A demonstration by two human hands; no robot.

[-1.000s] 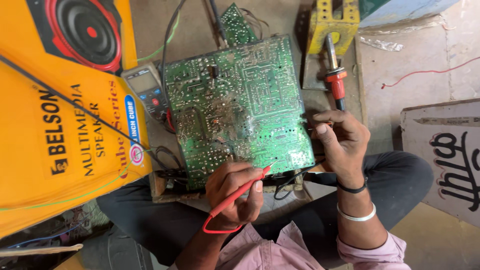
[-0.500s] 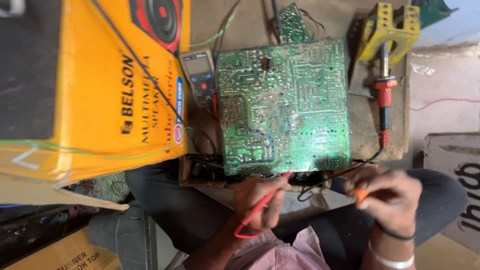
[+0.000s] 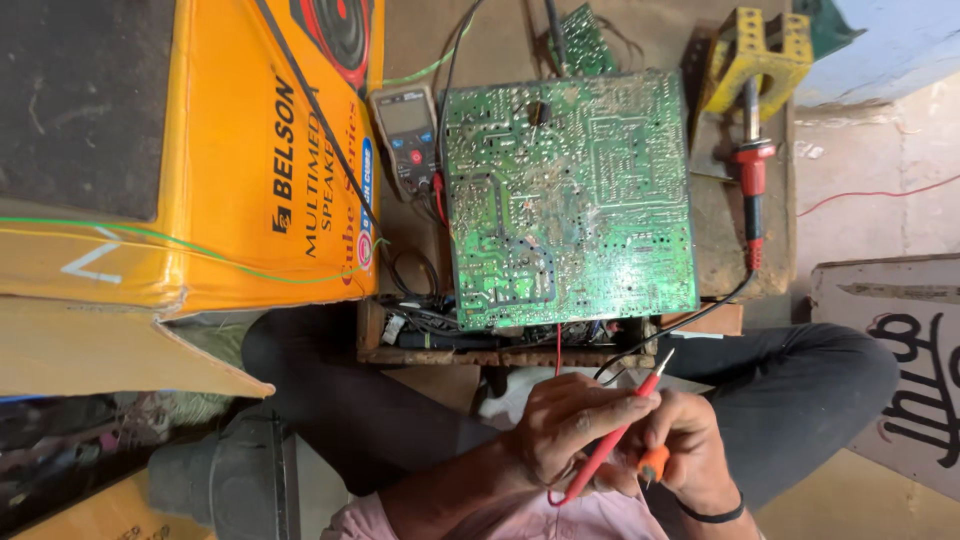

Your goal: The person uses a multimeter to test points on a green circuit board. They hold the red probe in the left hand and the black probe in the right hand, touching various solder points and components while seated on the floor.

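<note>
The thin red test probe with a metal tip (image 3: 612, 440) lies in the near part of the scene, over the person's lap, pointing up and to the right toward the near edge of the large green printed circuit board (image 3: 568, 195). The left hand (image 3: 560, 425) holds this probe, the fingers closed around its shaft, and the metal tip stands free in the air, apart from the board. The right hand (image 3: 685, 455) is just beside and touches the left one; its fingers are closed around a small orange-capped part (image 3: 652, 462), but I cannot tell exactly what this part is.

The board rests solder side up on a low wooden desk (image 3: 720, 215). Left of it lies a grey handheld multimeter (image 3: 405, 140), and further left a big orange cardboard box (image 3: 200, 170). On the right, a red-handled soldering iron (image 3: 752, 190) rests in a yellow metal stand (image 3: 755, 50), its black cable (image 3: 690, 320) running near toward the hands. A thin red wire (image 3: 558, 348) goes from the board's near edge down to the hands.

In my judgement, the risk is at the tip: the solder points are very close together, so a small slip could bridge two of them. Also the wires near the hands could catch the probe and pull it off its aim.
</note>
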